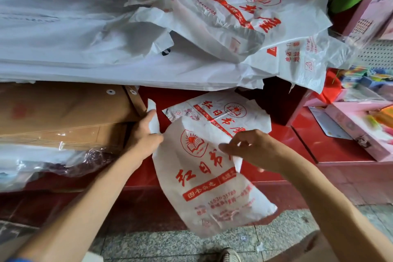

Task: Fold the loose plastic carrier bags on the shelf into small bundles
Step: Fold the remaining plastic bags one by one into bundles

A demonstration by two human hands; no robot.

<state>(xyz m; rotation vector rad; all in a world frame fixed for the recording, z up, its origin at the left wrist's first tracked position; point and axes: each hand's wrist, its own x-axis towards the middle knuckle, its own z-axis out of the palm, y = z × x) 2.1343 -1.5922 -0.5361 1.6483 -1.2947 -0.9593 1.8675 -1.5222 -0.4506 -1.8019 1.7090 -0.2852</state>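
Several loose white plastic carrier bags with red print [244, 19] heaped at 1 o'clock on the glossy dark red shelf [331, 144], over a flat stack of plain white plastic sheets [74, 49] at 10 o'clock. Brown cardboard envelopes [63, 112] at 9 o'clock, pink boxes [359, 123] at 3 o'clock. Held white carrier bag with red book logo [204, 176] at centre, thin, crinkled, hanging over the shelf edge toward speckled grey floor; another printed bag [217, 110] flat behind it. Left hand [144, 134] grips the bag's left edge and handle strip; right hand [251, 149] fingers curled, pinching its right edge.
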